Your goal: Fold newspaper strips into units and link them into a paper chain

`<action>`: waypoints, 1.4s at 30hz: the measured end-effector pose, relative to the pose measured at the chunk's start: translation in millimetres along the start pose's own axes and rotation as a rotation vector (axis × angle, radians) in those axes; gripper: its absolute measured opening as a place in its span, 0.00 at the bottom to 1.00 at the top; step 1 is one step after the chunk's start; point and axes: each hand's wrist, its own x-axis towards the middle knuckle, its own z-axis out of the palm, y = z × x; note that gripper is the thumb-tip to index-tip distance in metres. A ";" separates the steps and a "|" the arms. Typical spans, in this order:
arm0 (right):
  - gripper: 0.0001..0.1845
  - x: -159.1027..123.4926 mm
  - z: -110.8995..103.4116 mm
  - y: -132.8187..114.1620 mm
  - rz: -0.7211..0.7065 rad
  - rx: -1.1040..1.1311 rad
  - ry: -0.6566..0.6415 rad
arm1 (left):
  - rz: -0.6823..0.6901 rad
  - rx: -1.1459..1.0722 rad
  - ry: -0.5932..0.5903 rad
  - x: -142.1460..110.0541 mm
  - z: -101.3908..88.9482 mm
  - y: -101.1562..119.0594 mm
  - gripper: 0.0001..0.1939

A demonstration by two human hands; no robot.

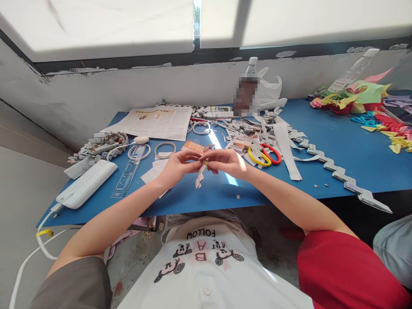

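Observation:
Both my hands meet over the front middle of the blue table (251, 189). My left hand (182, 166) is closed, its fingertips pinching a short zigzag chain of folded paper (200, 177). From the other side, the fingers of my right hand (230, 163) press on the same chain, near a small yellowish folded piece. One end of the chain hangs below my fingers, and another bit shows above them; its middle is hidden. Beyond my hands lies an orange printed paper (192, 146). Scissors (265, 155) with yellow and red handles rest right of my right hand.
Tape rings (165, 150), a clear ruler (128, 174) and a white power bank (86, 184) with a cable lie left. Newspaper (154, 122), folded strips and a bottle (247, 92) stand behind. A long paper chain (337, 171) and coloured paper (357, 98) are right.

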 end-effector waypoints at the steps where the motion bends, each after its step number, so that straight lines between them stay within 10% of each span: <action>1: 0.14 -0.2 0.1 0.0 -0.001 0.004 0.002 | 0.001 -0.002 -0.001 -0.4 0.0 0.1 0.16; 17: 0.11 -1.5 0.2 0.2 -0.061 -0.205 0.049 | 0.034 0.108 0.037 -1.5 2.6 4.3 0.19; 30: 0.08 0.8 -4.1 1.9 -0.380 -0.446 0.013 | 0.122 0.133 0.058 -2.5 0.5 0.7 0.15; 42: 0.07 -1.8 -2.5 1.6 -0.493 -0.589 0.120 | -0.073 -0.016 -0.085 -3.1 0.7 7.6 0.22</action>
